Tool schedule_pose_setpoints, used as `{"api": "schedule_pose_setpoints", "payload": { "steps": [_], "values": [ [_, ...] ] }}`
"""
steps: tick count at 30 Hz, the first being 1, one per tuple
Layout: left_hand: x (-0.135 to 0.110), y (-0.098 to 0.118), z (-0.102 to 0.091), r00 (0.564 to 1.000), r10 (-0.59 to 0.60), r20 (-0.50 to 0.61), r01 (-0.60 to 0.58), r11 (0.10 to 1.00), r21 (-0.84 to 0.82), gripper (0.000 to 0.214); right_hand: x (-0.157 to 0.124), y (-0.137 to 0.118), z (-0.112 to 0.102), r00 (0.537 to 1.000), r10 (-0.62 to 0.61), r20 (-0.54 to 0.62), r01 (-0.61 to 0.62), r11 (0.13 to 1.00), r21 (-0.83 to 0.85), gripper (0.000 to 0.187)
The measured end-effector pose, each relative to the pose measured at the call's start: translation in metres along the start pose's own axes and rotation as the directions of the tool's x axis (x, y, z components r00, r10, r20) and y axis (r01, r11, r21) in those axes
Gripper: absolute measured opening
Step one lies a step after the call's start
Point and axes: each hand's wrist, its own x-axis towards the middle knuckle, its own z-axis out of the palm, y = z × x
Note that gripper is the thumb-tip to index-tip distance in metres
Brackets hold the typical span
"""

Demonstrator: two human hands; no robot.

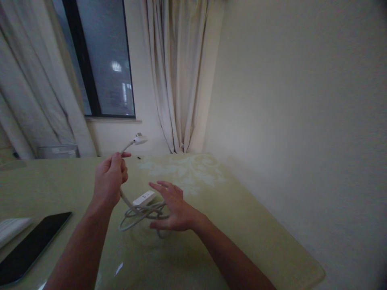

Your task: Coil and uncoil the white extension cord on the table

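My left hand [111, 177] is closed around a white power cord [125, 200] just below its plug [140, 139], which points up and to the right with its metal prongs showing. From that fist the cord runs down to a loosely coiled heap on the table. Behind the coils lies a white power strip [144, 198], its right end close to my right hand. With fingers spread, my right hand [172, 207] hovers at the right side of the coils. Whether its fingers touch the cord I cannot tell.
The table [242, 233] has a pale green, glossy top with a leaf pattern. At the left lie a black tablet-like slab [36, 245] and a white object [13, 227]. A small dark bit [139, 158] sits near the far edge. A wall [296, 121] borders the right side.
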Motion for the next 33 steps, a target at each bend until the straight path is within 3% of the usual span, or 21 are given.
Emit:
{"api": "schedule_pose_setpoints", "payload": {
  "steps": [2,5,7,9,12,15,17,19,22,24,27,31,33],
  "values": [
    [0.0,0.004,-0.001,0.999,-0.014,-0.029,0.012,0.998,-0.068,0.02,0.02,-0.018,0.008,0.994,-0.064,0.084,0.077,0.984,-0.161,0.109],
    [0.001,0.01,-0.004,0.998,-0.037,-0.045,0.031,0.991,-0.131,0.015,0.044,-0.029,0.03,0.966,-0.017,0.257,0.103,0.94,-0.326,0.068],
    [0.003,0.016,-0.007,0.996,-0.07,-0.054,0.062,0.988,-0.139,0.014,0.052,-0.028,0.043,0.959,0.013,0.284,0.097,0.925,-0.368,0.045],
    [0.004,0.022,-0.01,0.991,-0.109,-0.075,0.098,0.986,-0.137,0.016,0.055,-0.023,0.049,0.968,-0.011,0.249,0.101,0.931,-0.351,0.037],
    [0.003,0.029,-0.011,0.988,-0.123,-0.088,0.113,0.988,-0.107,0.017,0.055,-0.014,0.045,0.991,-0.051,0.125,0.075,0.978,-0.194,0.035],
    [-0.001,0.031,-0.006,0.993,-0.078,-0.09,0.075,0.996,-0.036,0.016,0.058,-0.004,0.038,0.998,0.001,0.055,-0.014,0.969,0.246,0.025],
    [-0.003,0.029,-0.003,0.994,-0.052,-0.091,0.05,0.999,-0.016,0.015,0.062,0.001,0.034,0.992,0.098,0.075,-0.123,0.804,0.581,0.023],
    [-0.005,0.025,0.0,0.995,-0.048,-0.083,0.048,0.999,-0.007,0.015,0.067,0.003,0.03,0.964,0.245,0.105,-0.227,0.547,0.806,0.028],
    [-0.006,0.016,0.003,0.996,-0.069,-0.056,0.072,0.996,0.049,0.017,0.073,0.004,0.016,0.893,0.439,0.104,-0.218,0.218,0.951,0.033],
    [-0.008,0.01,0.004,0.997,-0.077,-0.004,0.077,0.991,0.107,0.022,0.075,0.004,0.002,0.849,0.525,0.06,-0.13,0.098,0.987,0.028],
    [-0.012,0.0,0.005,0.991,-0.085,0.101,0.061,0.974,0.22,0.034,0.076,0.008,-0.019,0.797,0.604,-0.003,-0.009,0.017,1.0,0.016],
    [-0.018,-0.009,0.007,0.969,-0.141,0.201,0.049,0.913,0.404,0.037,0.079,0.02,-0.031,0.761,0.645,-0.07,0.039,0.062,0.997,0.015],
    [-0.019,-0.01,0.009,0.953,-0.156,0.261,0.009,0.873,0.487,0.034,0.08,0.029,-0.03,0.72,0.687,-0.094,0.067,0.066,0.996,0.019]
  ]
}}
